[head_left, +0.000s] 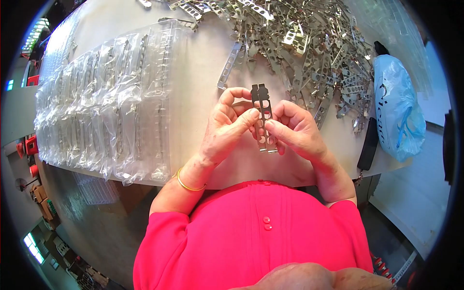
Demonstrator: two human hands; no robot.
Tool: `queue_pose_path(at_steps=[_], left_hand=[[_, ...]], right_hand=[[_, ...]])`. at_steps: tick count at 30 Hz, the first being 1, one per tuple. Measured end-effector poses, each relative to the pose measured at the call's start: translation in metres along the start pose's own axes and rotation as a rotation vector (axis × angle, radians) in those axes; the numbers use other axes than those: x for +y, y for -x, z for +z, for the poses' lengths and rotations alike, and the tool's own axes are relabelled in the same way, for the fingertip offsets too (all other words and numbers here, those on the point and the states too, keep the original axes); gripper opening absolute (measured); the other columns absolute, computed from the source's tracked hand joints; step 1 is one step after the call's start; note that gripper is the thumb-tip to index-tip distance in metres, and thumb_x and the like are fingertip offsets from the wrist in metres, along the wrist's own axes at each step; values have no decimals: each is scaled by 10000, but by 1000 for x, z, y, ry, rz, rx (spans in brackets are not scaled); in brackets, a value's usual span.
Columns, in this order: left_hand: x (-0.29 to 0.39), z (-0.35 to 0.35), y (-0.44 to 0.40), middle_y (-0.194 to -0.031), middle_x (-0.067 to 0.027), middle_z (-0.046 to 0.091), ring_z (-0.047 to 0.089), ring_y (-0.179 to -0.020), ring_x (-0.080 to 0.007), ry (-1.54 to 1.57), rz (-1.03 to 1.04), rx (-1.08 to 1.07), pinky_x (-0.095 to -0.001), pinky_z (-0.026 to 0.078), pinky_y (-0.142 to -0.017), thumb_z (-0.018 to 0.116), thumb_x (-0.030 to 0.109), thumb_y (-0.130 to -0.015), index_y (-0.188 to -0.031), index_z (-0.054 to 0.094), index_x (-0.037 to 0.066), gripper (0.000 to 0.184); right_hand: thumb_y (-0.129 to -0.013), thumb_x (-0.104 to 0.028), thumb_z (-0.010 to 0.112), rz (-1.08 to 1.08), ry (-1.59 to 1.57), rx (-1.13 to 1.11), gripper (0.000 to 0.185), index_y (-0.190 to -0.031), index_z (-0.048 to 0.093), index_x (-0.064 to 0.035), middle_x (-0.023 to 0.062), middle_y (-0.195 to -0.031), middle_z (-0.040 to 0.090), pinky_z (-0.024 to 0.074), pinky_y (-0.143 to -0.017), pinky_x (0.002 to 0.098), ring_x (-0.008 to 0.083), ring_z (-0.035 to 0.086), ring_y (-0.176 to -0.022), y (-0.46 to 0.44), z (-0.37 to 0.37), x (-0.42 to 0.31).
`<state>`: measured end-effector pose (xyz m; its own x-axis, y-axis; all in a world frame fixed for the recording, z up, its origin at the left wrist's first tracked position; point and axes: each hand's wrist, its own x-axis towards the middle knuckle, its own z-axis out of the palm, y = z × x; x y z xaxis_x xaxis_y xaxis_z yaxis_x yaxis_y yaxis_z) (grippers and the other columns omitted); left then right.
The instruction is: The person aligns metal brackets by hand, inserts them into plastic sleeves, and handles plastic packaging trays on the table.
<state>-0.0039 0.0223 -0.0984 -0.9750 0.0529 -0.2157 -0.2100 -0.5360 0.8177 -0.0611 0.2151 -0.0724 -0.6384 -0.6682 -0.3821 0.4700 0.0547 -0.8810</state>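
Two slim metal brackets [264, 103] with rows of holes stand side by side, almost upright, in front of my chest. My left hand [228, 123] pinches them from the left, its thumb across the front. From the other side my right hand [298, 134] grips their lower part between thumb and curled fingers. The fingers behind the metal are partly hidden. Beyond my hands a big heap of similar loose metal brackets [309, 48] is spread over the table [195, 125].
To the left lies a clear plastic tray [166, 72] beside rows of metal pieces in clear plastic bags [99, 104]. A blue plastic bag [397, 108] and a black oblong object [368, 145] rest at the right edge. Under the table on the left is a cardboard box [133, 195].
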Motion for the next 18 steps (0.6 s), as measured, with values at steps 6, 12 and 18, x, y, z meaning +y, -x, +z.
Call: queue_pose_path(at_steps=[6,12,18], left_hand=[[1,-1,0,-1089,-125,685,671,-777,-142,51,-9,-11,-277,559,-635,618,83,-983,-1249,452,36,317],[-1,-1,0,-1072,-120,686,655,-748,-131,34,-1,11,-271,554,-622,648,86,-968,-1217,482,37,304],[-1,-1,0,-979,-67,661,619,-700,-94,44,-17,67,-230,509,-541,699,85,-935,-1161,490,51,310]], right_hand=[[-987,-104,611,1,16,14,89,-953,547,-53,32,-789,667,435,-478,207,49,582,-596,0,2,-3],[-986,-96,606,-25,7,35,75,-966,554,-48,20,-765,648,429,-481,207,49,572,-592,-1,0,2],[-985,-103,611,-47,-20,43,76,-975,560,-48,17,-758,642,435,-475,205,56,582,-593,0,-2,-1]])
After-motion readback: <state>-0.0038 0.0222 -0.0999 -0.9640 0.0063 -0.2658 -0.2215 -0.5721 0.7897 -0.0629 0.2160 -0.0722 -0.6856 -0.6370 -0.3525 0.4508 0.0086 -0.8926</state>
